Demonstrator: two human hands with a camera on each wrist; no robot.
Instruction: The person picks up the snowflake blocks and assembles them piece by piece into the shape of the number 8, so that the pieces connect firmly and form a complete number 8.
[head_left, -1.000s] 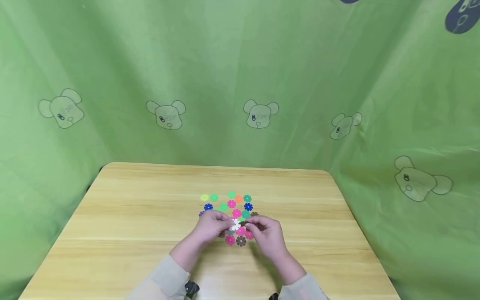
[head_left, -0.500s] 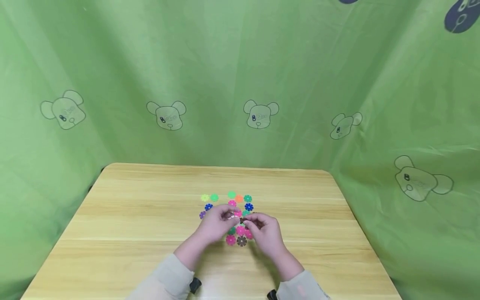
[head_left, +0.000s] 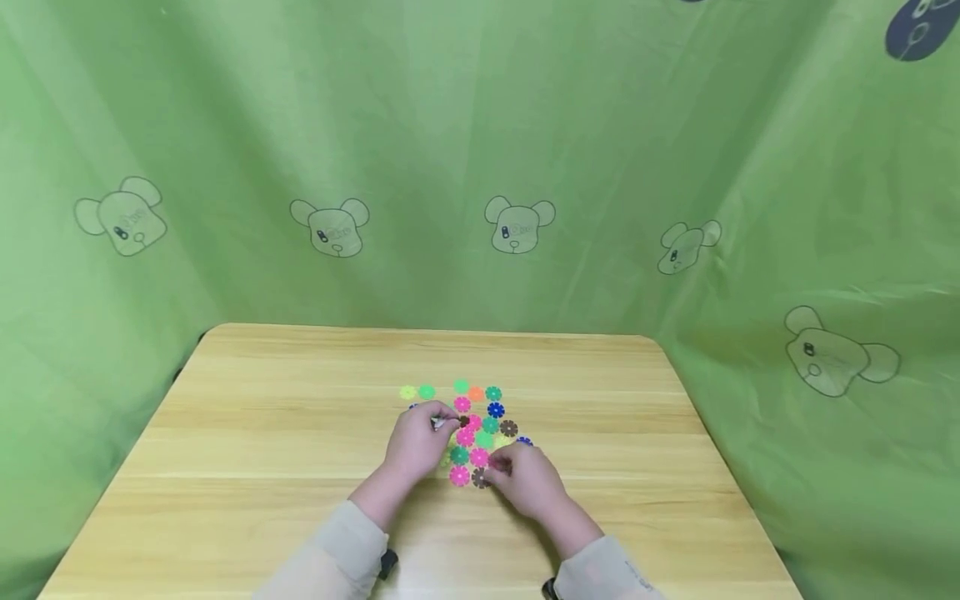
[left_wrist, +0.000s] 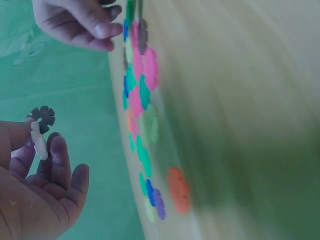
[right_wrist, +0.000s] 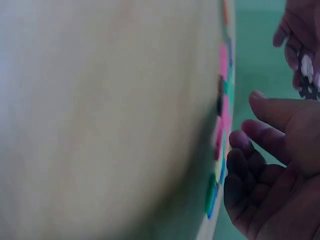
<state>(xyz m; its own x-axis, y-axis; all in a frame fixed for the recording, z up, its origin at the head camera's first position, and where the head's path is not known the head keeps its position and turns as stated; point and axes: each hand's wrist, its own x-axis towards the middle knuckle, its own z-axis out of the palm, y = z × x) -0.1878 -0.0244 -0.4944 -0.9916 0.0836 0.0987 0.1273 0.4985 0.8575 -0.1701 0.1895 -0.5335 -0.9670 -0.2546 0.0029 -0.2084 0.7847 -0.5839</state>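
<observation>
A white snowflake disc and a brown snowflake disc are joined at an angle, one slotted into the other. My left hand pinches the white one between thumb and fingers, above the table. In the head view the brown disc pokes out past the fingertips. My right hand is apart from the pair, low over the near right of the loose discs, its fingers loosely bent. The right wrist view shows nothing between that hand's thumb and fingers.
Several loose flat snowflake discs lie on the wooden table, among them a pink disc, a yellow disc and a blue disc. One orange disc lies near the left hand. A green curtain surrounds the table.
Both hands were together at the white and brown discs. The right hand has let go and moved toward the near right; the left has drawn slightly left with the joined pair.
</observation>
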